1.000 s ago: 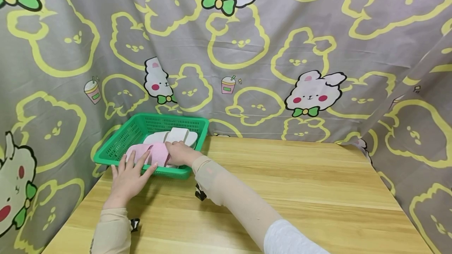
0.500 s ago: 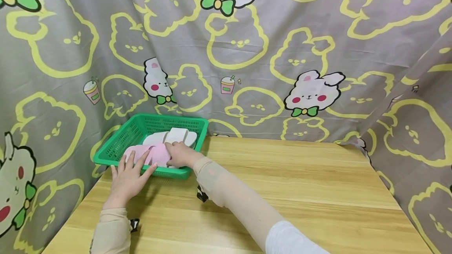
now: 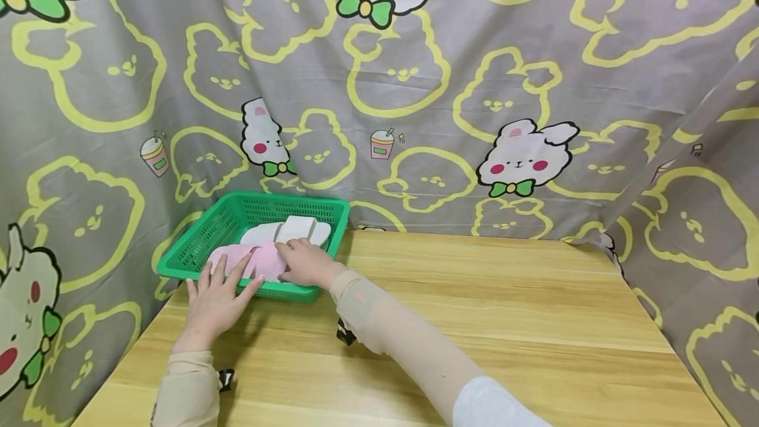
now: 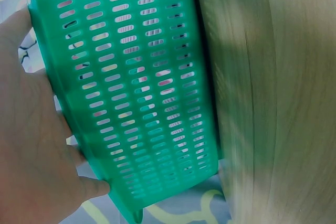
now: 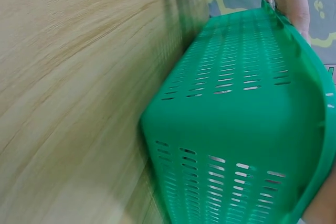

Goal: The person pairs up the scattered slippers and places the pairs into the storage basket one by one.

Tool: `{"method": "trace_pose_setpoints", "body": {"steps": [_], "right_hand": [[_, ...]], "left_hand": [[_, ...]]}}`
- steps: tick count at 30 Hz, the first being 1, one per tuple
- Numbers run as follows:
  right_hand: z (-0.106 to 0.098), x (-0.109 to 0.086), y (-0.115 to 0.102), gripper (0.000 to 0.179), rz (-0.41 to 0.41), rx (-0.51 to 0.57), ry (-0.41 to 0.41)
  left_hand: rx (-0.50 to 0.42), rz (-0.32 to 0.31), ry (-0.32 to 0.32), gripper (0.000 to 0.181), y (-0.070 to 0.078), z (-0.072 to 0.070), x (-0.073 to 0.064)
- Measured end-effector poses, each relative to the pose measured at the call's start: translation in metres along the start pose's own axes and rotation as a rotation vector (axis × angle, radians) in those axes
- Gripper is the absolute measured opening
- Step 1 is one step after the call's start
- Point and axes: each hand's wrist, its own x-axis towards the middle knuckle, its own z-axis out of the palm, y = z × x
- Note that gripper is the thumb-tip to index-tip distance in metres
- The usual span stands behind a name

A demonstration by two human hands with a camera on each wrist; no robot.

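Observation:
A pink slipper (image 3: 268, 262) lies in the front part of a green slotted plastic basket (image 3: 196, 226), with a white slipper (image 3: 298, 227) behind it. My right hand (image 3: 308, 263) reaches over the basket's right front corner and holds the pink slipper's right end between thumb and fingers. My left hand (image 3: 216, 298) rests on the near rim with its fingers spread, their tips reaching over the pink slipper's left part. In the left wrist view, the basket wall (image 4: 121, 93) hides the slippers except through its slots. The right wrist view shows only a sliver of the right hand (image 5: 323, 200).
The basket stands at the left rear of a wooden table (image 3: 504, 321). A grey patterned curtain (image 3: 415, 104) hangs close behind the table and on both sides. A black strap piece (image 3: 345, 332) hangs below the right wrist, another (image 3: 226, 379) beside the left.
My right hand has shifted slightly to the right and back along the pink slipper's end. The pink slipper has turned a little in the basket. The left hand stays in place.

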Motion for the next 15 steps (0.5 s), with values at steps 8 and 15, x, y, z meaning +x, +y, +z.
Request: {"method": "trace_pose_setpoints", "body": {"steps": [8,15], "right_hand": [[-0.0017,-0.0061,0.0029,0.063,-0.024,-0.039,0.053],[0.0030,-0.0090,0.0086,0.059,-0.072,-0.067,0.117]], "left_hand": [[0.002,0.000,0.001,0.067,0.0007,-0.0002,0.0002],[0.007,0.001,0.006,0.067,0.0011,-0.0006,0.0004]]}}
